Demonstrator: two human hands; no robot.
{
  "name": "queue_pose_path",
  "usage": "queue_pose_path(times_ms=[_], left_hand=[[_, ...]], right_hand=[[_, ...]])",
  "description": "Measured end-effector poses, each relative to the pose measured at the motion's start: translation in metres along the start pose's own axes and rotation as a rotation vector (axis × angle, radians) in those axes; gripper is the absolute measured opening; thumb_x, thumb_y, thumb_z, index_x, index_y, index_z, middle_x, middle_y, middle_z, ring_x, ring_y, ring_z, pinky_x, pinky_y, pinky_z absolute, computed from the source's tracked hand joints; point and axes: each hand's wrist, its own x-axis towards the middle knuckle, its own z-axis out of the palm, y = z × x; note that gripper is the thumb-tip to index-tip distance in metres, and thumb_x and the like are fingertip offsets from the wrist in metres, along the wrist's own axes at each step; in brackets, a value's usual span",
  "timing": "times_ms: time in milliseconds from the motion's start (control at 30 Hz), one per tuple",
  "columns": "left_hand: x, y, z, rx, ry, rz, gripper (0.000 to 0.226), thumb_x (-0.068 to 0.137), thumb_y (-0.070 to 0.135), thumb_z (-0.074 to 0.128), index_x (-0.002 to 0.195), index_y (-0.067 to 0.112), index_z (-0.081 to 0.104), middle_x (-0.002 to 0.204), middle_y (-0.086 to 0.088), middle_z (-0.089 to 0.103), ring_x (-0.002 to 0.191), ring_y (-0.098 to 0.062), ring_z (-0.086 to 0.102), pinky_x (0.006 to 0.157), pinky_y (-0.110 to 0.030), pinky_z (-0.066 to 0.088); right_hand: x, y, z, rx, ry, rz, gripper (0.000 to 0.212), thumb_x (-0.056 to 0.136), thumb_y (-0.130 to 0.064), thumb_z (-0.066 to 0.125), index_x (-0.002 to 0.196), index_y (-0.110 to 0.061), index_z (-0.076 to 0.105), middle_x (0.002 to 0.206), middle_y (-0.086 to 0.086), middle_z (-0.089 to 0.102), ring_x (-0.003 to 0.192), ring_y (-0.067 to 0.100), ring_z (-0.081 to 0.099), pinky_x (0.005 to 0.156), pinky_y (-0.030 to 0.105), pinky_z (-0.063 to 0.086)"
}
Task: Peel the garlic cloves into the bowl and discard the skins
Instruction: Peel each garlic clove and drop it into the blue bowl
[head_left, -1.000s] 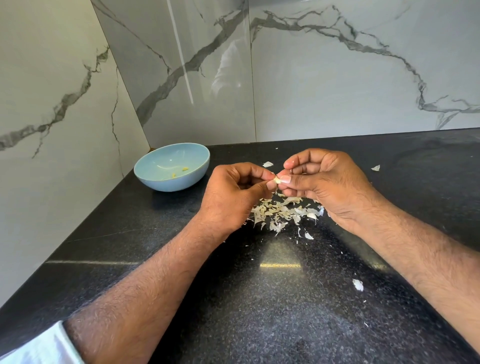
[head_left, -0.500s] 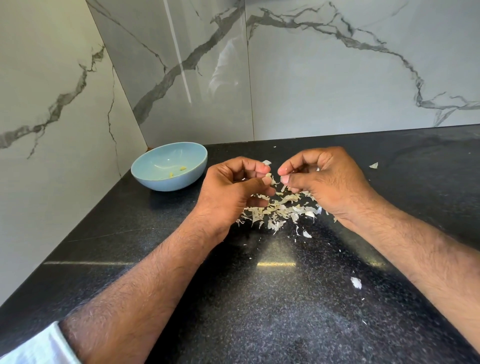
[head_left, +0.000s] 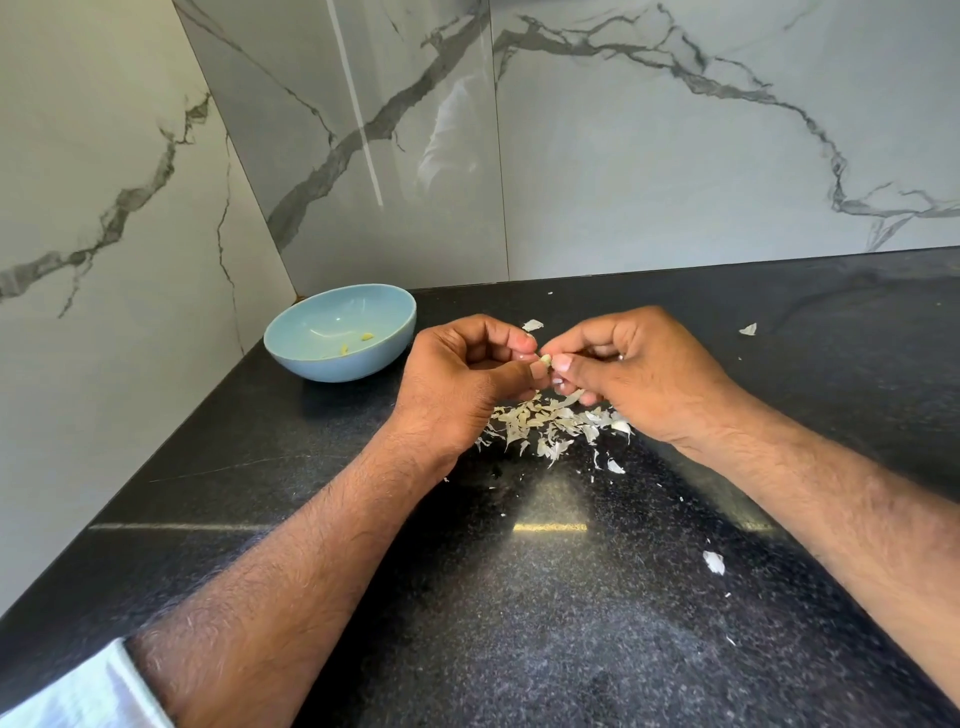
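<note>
A small pale garlic clove (head_left: 545, 359) is pinched between the fingertips of both hands above the counter. My left hand (head_left: 462, 379) grips it from the left with curled fingers. My right hand (head_left: 639, 371) pinches it from the right, and a strip of skin hangs under its fingers. Below the hands lies a pile of white garlic skins (head_left: 545, 423). A light blue bowl (head_left: 291, 345) stands to the left near the wall corner, with two or three yellowish peeled pieces (head_left: 367, 336) inside.
The black speckled counter (head_left: 519, 623) meets marble walls at the back and on the left. Stray skin flakes lie at the right (head_left: 748, 329), behind the hands (head_left: 532, 326) and nearer me (head_left: 714, 562).
The hands parted slightly half a second ago and have come together again on the clove. Bowl and skin pile have not moved.
</note>
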Motion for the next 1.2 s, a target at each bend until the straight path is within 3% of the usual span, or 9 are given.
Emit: queue_pose_path(times_ms=[100, 267, 400, 467, 667, 900, 1200], left_hand=[[-0.0004, 0.0005, 0.0013, 0.003, -0.014, 0.012, 0.023, 0.083, -0.006, 0.085, 0.1, 0.0, 0.07, 0.097, -0.026, 0.076, 0.085, -0.032, 0.078, 0.075, -0.038, 0.066], [-0.0003, -0.0008, 0.0014, -0.029, -0.025, 0.007, 0.021, 0.088, -0.012, 0.077, 0.098, 0.003, 0.066, 0.093, -0.02, 0.076, 0.084, -0.033, 0.079, 0.075, -0.038, 0.066], [-0.0005, 0.0013, -0.0009, -0.055, -0.001, 0.001, 0.028, 0.081, -0.011, 0.085, 0.095, 0.005, 0.067, 0.096, -0.022, 0.078, 0.087, -0.036, 0.077, 0.091, -0.063, 0.062], [-0.0003, 0.0024, -0.001, -0.038, 0.005, 0.008, 0.031, 0.078, -0.011, 0.087, 0.094, 0.006, 0.067, 0.093, -0.017, 0.078, 0.086, -0.033, 0.076, 0.092, -0.069, 0.059], [0.0014, -0.0006, -0.0015, 0.028, 0.027, 0.04, 0.033, 0.077, -0.012, 0.087, 0.089, 0.01, 0.067, 0.087, -0.009, 0.078, 0.084, -0.029, 0.076, 0.087, -0.066, 0.062], [0.0022, -0.0029, -0.0021, 0.076, 0.037, 0.076, 0.03, 0.078, -0.007, 0.089, 0.09, 0.01, 0.068, 0.089, -0.013, 0.079, 0.082, -0.031, 0.077, 0.082, -0.062, 0.065], [0.0017, -0.0039, -0.0008, 0.302, 0.022, 0.18, 0.021, 0.085, 0.005, 0.089, 0.093, 0.012, 0.07, 0.086, -0.008, 0.079, 0.08, -0.033, 0.079, 0.074, -0.057, 0.066]], right_hand=[[-0.0005, 0.0003, -0.0001, -0.051, 0.023, -0.046, 0.003, 0.089, -0.029, 0.082, 0.092, -0.029, 0.083, 0.08, -0.005, 0.079, 0.077, 0.022, 0.075, 0.072, 0.037, 0.062], [0.0025, 0.0006, -0.0021, 0.168, 0.016, 0.053, 0.005, 0.088, -0.007, 0.08, 0.093, -0.01, 0.08, 0.079, 0.008, 0.079, 0.069, 0.016, 0.071, 0.064, 0.026, 0.058], [0.0032, 0.0008, -0.002, 0.307, 0.013, 0.126, 0.013, 0.085, 0.004, 0.079, 0.095, -0.005, 0.078, 0.081, 0.014, 0.078, 0.067, 0.016, 0.071, 0.06, 0.022, 0.056], [0.0025, -0.0002, -0.0022, 0.323, 0.013, 0.128, 0.016, 0.083, 0.006, 0.08, 0.095, -0.005, 0.078, 0.081, 0.015, 0.077, 0.066, 0.017, 0.07, 0.062, 0.023, 0.058], [0.0022, -0.0004, -0.0022, 0.304, -0.002, 0.079, 0.018, 0.083, 0.002, 0.082, 0.098, -0.007, 0.081, 0.086, 0.017, 0.079, 0.076, 0.026, 0.072, 0.08, 0.037, 0.063], [0.0019, -0.0001, -0.0026, 0.281, -0.007, 0.062, 0.019, 0.083, 0.001, 0.082, 0.101, -0.004, 0.08, 0.077, 0.01, 0.079, 0.064, 0.012, 0.072, 0.058, 0.015, 0.054], [0.0021, 0.0006, -0.0047, -0.013, 0.065, -0.125, 0.013, 0.084, -0.016, 0.087, 0.096, -0.019, 0.082, 0.08, -0.005, 0.079, 0.074, 0.014, 0.076, 0.071, 0.03, 0.064]])
